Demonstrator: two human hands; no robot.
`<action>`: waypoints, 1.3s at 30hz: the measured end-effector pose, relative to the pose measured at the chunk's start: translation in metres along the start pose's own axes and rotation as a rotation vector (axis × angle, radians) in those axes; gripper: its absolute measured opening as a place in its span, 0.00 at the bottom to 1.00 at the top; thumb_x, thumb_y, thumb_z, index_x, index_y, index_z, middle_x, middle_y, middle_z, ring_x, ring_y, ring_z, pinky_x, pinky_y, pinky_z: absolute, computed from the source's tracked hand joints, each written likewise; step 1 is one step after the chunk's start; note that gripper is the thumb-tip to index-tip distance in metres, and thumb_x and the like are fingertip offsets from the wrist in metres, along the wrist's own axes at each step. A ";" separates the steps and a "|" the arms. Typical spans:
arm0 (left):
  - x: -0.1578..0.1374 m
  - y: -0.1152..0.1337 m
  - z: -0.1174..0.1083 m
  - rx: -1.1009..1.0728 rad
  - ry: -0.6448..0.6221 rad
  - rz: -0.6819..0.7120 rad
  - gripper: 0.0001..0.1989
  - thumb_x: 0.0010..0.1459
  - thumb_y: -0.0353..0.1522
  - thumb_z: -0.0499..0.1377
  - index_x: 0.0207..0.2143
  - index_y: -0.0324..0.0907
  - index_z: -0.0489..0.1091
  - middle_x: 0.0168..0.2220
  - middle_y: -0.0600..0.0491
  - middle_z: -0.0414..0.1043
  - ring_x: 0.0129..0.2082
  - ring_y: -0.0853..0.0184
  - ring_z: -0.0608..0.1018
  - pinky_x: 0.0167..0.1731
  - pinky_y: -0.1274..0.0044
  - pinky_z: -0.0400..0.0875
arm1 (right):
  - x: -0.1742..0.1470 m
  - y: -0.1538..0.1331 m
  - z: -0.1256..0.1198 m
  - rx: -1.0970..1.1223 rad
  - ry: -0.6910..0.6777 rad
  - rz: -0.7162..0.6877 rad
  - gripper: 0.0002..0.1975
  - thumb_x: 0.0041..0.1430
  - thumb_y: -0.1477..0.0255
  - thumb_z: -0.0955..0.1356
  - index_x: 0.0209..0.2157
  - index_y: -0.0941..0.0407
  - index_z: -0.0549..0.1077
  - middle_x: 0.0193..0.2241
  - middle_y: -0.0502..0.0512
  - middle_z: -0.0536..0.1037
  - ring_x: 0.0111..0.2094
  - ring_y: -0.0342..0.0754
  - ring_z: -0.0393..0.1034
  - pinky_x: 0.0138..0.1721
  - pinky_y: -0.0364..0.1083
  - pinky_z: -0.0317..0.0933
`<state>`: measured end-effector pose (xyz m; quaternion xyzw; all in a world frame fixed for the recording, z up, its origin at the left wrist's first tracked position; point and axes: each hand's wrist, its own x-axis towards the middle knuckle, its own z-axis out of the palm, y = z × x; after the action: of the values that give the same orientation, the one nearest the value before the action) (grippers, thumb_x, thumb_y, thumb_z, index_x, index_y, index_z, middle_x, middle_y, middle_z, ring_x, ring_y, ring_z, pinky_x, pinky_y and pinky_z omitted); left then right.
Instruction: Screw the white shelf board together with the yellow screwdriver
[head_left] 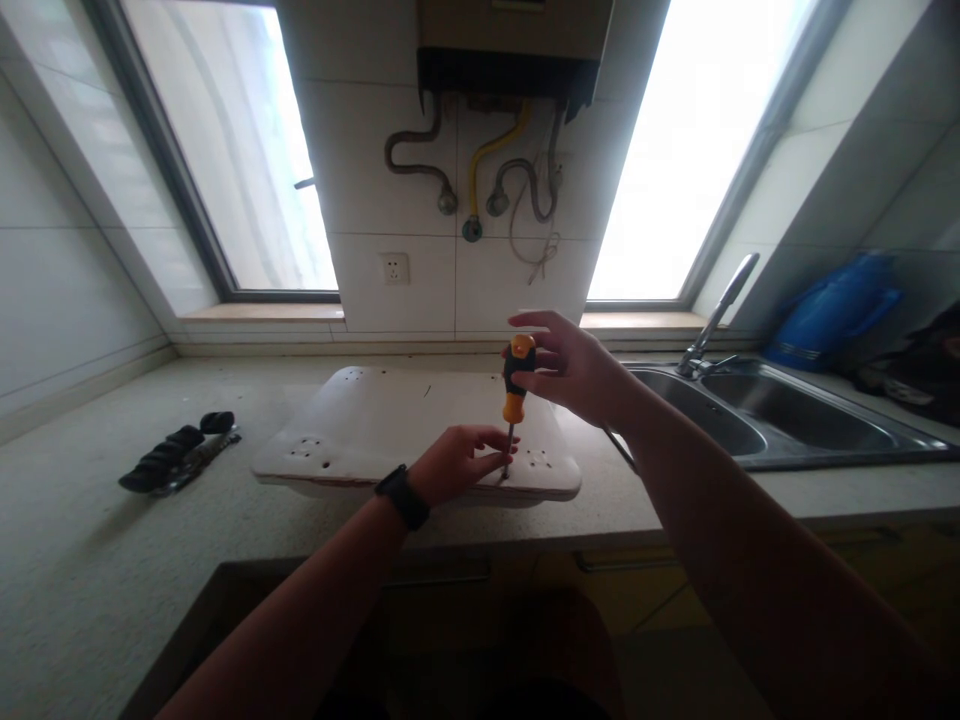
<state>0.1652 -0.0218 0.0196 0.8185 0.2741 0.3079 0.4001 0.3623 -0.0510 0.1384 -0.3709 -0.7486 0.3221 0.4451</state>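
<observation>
My right hand [559,368] is closed around the orange and black handle of a screwdriver [514,408], which stands nearly upright, tip down. The thumb and fingertips of my left hand [469,462] pinch the screwdriver's shaft low down, close to its tip. Whether a screw is also between them is too small to tell. The tip meets a dark hole near the front right corner of a white board [405,425] with rounded corners. Groups of small holes show at the board's corners, and its front edge looks chipped.
Black ribbed parts with metal pieces [180,455] lie left of the board on the speckled countertop [225,530]. At right are a steel double sink [795,405], a faucet [712,320] and a blue jug-like container [832,310]. A water heater [514,50] with pipes hangs above.
</observation>
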 end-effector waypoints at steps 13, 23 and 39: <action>0.005 0.003 0.004 0.120 0.121 -0.085 0.14 0.56 0.43 0.67 0.33 0.41 0.79 0.32 0.55 0.80 0.29 0.73 0.76 0.35 0.79 0.66 | -0.001 0.001 0.002 -0.042 -0.086 -0.012 0.34 0.54 0.78 0.66 0.63 0.49 0.63 0.56 0.59 0.70 0.52 0.52 0.70 0.51 0.55 0.69; 0.008 0.006 0.005 0.160 0.118 -0.092 0.20 0.55 0.47 0.66 0.35 0.38 0.75 0.34 0.52 0.79 0.30 0.71 0.75 0.32 0.79 0.65 | -0.001 0.003 0.007 -0.181 0.040 -0.036 0.31 0.57 0.66 0.74 0.61 0.48 0.66 0.42 0.53 0.71 0.38 0.46 0.71 0.38 0.50 0.73; 0.009 -0.004 0.004 0.029 0.067 -0.079 0.11 0.54 0.37 0.69 0.31 0.38 0.77 0.35 0.53 0.81 0.36 0.69 0.80 0.38 0.79 0.67 | -0.001 0.003 0.010 0.010 -0.019 -0.030 0.28 0.55 0.76 0.67 0.58 0.53 0.63 0.53 0.60 0.71 0.52 0.52 0.71 0.54 0.56 0.69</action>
<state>0.1733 -0.0158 0.0172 0.8019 0.3239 0.3149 0.3909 0.3541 -0.0518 0.1317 -0.3544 -0.7568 0.3227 0.4444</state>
